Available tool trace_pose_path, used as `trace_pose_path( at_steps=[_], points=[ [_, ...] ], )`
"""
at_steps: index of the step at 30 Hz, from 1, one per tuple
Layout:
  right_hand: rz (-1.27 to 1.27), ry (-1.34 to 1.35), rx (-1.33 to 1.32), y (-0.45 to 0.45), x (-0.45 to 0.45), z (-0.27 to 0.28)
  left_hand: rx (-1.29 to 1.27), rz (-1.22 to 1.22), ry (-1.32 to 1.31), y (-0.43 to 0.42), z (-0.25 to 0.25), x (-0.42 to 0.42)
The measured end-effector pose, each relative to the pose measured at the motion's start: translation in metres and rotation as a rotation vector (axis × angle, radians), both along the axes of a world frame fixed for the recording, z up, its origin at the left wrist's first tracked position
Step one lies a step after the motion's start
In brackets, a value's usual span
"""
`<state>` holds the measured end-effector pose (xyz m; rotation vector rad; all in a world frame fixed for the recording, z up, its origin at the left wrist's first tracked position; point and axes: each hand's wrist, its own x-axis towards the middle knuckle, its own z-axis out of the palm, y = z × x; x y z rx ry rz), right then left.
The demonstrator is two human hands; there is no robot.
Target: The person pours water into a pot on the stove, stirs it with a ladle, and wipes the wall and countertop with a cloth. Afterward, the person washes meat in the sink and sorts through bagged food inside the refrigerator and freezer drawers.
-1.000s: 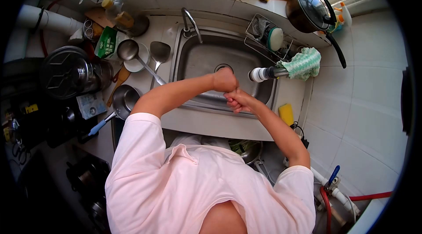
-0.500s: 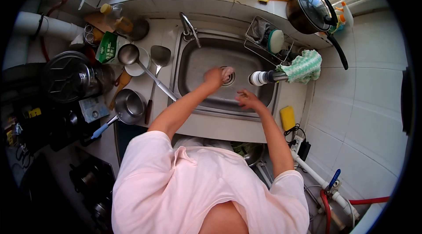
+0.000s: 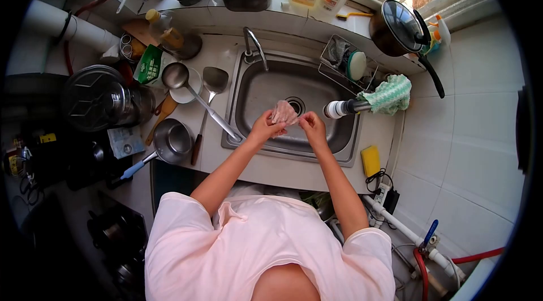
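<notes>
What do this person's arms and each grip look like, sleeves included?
The loose, short sleeves are pale pink, matching the top, and leave the forearms bare. The left grip and right grip are bare human hands. I see no gloves, watch or cables; rings are too small to tell.

Held piece [image 3: 284,113] over sink [image 3: 271,81]; saucepan [image 3: 173,141] left

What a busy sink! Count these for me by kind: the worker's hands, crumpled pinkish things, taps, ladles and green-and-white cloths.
Hands: 2, the left hand and right hand
Crumpled pinkish thing: 1
Tap: 1
Ladle: 1
Green-and-white cloth: 1
Total: 6
</notes>
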<state>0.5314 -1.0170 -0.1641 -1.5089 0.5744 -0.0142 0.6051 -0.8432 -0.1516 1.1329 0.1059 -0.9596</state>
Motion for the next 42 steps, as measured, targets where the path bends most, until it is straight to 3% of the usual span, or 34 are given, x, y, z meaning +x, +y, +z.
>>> trace_pose_path(
  at_steps=[4,6,9,10,13,14,19,21,25,28,30,35,39,42],
  points=[
    [-0.058,-0.088,0.245,0.027,0.01,0.054,0.11,0.015,-0.389,0.005,-0.005,-0.006],
    [0.008,-0.097,0.169,0.022,0.005,0.043,0.135,0.017,-0.468,0.007,-0.004,-0.003],
    [0.093,-0.113,-0.058,0.01,0.0,0.039,0.18,0.286,-0.616,0.012,0.024,0.005],
    [0.137,-0.118,-0.139,0.007,-0.002,0.041,0.173,0.261,-0.622,0.015,0.03,0.005],
    [0.201,-0.27,-0.47,0.014,0.006,0.08,-0.092,0.195,-0.23,0.015,0.048,0.007],
    [0.212,-0.346,-0.595,0.02,0.011,0.098,-0.109,0.19,-0.275,0.013,0.054,0.008],
    [0.257,-0.23,-0.368,0.035,0.017,0.123,-0.002,0.098,-0.666,-0.001,0.081,0.006],
    [0.249,-0.118,-0.21,0.028,0.026,0.126,-0.047,0.144,-0.643,0.0,0.095,0.01],
    [0.139,-0.299,0.197,0.034,0.031,0.149,-0.034,0.17,-0.692,0.01,0.09,0.011],
    [0.071,-0.283,-0.035,0.013,0.036,0.156,-0.103,0.438,-0.669,0.017,0.084,0.012],
    [0.065,-0.215,-0.152,-0.004,0.038,0.164,-0.133,0.406,-0.465,0.03,0.083,0.013],
    [0.055,-0.219,0.394,-0.001,0.05,0.193,-0.557,0.37,0.144,0.041,0.111,0.014],
    [0.039,-0.276,0.421,0.002,0.081,0.218,-0.471,0.521,-0.306,0.032,0.15,0.035],
    [0.027,-0.42,0.412,0.006,0.124,0.245,-0.541,0.629,-0.514,0.031,0.193,0.07]
  ],
)
